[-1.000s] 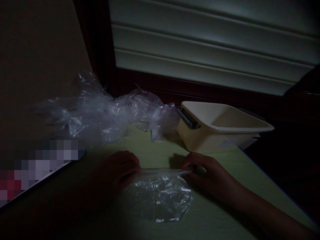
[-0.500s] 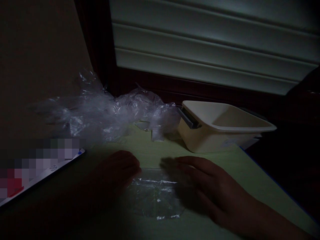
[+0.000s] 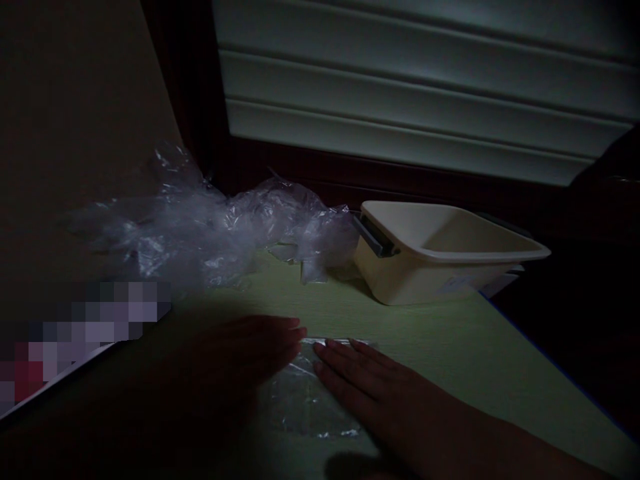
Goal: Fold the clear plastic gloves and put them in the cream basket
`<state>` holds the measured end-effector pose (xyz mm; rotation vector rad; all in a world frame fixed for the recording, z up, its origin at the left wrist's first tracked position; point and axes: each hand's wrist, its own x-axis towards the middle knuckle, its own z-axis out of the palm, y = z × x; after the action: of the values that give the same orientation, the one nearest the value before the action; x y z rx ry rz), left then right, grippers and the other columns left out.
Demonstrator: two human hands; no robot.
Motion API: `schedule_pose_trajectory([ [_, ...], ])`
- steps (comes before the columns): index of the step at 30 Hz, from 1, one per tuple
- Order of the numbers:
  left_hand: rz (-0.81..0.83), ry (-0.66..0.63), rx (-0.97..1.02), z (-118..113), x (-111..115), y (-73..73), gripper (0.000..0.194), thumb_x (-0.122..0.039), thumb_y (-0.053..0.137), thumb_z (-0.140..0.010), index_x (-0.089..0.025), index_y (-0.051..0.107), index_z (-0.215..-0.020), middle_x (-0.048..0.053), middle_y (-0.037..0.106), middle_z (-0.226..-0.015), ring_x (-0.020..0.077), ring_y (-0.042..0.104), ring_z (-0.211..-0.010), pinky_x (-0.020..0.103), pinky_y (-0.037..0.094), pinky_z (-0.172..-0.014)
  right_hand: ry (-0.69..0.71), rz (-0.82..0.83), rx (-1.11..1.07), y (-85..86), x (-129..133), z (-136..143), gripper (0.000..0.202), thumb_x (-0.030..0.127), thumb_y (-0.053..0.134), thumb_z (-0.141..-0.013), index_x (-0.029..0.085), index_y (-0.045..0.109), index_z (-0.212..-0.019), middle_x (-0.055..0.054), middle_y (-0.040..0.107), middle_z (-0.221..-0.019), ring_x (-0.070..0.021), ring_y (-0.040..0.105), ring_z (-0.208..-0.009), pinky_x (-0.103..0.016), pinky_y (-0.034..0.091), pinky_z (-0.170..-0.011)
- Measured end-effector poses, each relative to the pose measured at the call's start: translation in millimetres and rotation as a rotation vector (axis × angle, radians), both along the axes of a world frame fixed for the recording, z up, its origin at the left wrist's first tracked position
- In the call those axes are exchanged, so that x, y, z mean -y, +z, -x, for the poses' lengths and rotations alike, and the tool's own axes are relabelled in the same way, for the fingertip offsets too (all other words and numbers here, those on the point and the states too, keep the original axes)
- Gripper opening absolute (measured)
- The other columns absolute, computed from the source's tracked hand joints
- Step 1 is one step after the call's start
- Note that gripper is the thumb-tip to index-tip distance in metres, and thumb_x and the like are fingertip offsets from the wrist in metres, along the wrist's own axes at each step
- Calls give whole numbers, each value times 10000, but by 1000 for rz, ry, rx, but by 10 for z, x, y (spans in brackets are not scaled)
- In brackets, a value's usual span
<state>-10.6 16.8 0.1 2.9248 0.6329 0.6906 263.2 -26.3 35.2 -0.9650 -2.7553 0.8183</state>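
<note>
A clear plastic bag (image 3: 310, 407) lies flat on the pale green tabletop (image 3: 450, 393) in front of me. My right hand (image 3: 367, 377) rests on the bag's upper right part, palm down with the fingers stretched out. My left hand (image 3: 265, 343) is at the bag's upper left edge, its fingers extended toward the right hand. The left hand is in deep shadow, and whether it presses on the plastic is hard to see. Neither hand grasps anything.
Crumpled clear plastic bags (image 3: 200, 227) are heaped at the back left. A cream plastic bin (image 3: 415, 280) with grey handles stands at the back right, near the table's blue edge (image 3: 550, 363). A partly blurred, pale-edged flat object (image 3: 75, 367) lies at the left.
My right hand has come down onto the bag and moved left. My left hand has unfolded its curled fingers and reached right, so the two hands are closer together.
</note>
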Motion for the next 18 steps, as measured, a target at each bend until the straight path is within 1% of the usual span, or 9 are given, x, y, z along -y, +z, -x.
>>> schedule_pose_trajectory([
  [1,-22,-39,-11,5,31,-9,551,-58,399,-776,-153,436,-1318,98,552,-1339,209,455,-1274,344,335,-1072,0,-2,12,-2,-1,3,762,515,559,-874,122,273,-1461,-162,206,-1498,-288,192,-1403,-447,162,-1147],
  [3,-73,-72,-22,15,82,-19,533,-75,425,-775,-118,437,-1306,119,567,-1321,215,467,-1270,340,285,-1103,-6,2,32,5,3,8,754,502,562,-878,125,268,-1461,-159,206,-1499,-282,194,-1402,-439,170,-1147],
  [5,-75,-31,-17,22,116,-15,463,-69,433,-792,-135,500,-1245,99,613,-1269,192,530,-1210,300,310,-1084,-23,-1,31,22,16,-2,739,481,584,-873,155,275,-1460,-147,219,-1495,-279,208,-1398,-441,189,-1145],
  [7,-47,11,-14,25,138,2,416,-64,420,-807,-154,551,-1191,83,644,-1225,186,569,-1164,295,373,-1037,-50,-14,20,41,35,-40,743,480,611,-855,192,284,-1457,-133,226,-1490,-284,218,-1392,-450,205,-1143],
  [10,-15,67,-38,29,161,33,382,-107,427,-820,-176,576,-1164,90,642,-1226,206,571,-1162,336,423,-998,-88,-25,17,74,65,-168,783,469,653,-825,242,253,-1460,-98,214,-1500,-291,231,-1387,-442,218,-1146],
  [13,-15,74,-85,42,161,50,377,-125,449,-825,-197,573,-1174,81,621,-1259,201,555,-1181,343,405,-1019,-106,0,20,126,71,-333,824,419,685,-811,316,191,-1463,-40,216,-1521,-292,268,-1382,-434,288,-1127],
  [14,-21,66,-100,46,156,54,376,-126,449,-833,-199,567,-1182,72,619,-1264,194,551,-1184,335,395,-1027,-119,23,40,146,61,-372,805,415,683,-813,331,212,-1460,-31,234,-1523,-300,289,-1376,-440,328,-1108],
  [15,-26,53,-110,48,148,60,373,-129,446,-840,-196,561,-1188,67,619,-1263,191,548,-1186,330,388,-1032,-138,49,61,163,45,-396,753,422,671,-821,337,268,-1452,-32,266,-1521,-311,320,-1365,-447,367,-1082],
  [18,-42,32,-103,32,124,94,340,-127,444,-844,-188,564,-1156,62,641,-1222,198,561,-1153,335,388,-1022,-221,95,34,167,-44,-361,479,417,587,-882,300,524,-1343,-69,439,-1455,-306,454,-1290,-441,429,-1026],
])
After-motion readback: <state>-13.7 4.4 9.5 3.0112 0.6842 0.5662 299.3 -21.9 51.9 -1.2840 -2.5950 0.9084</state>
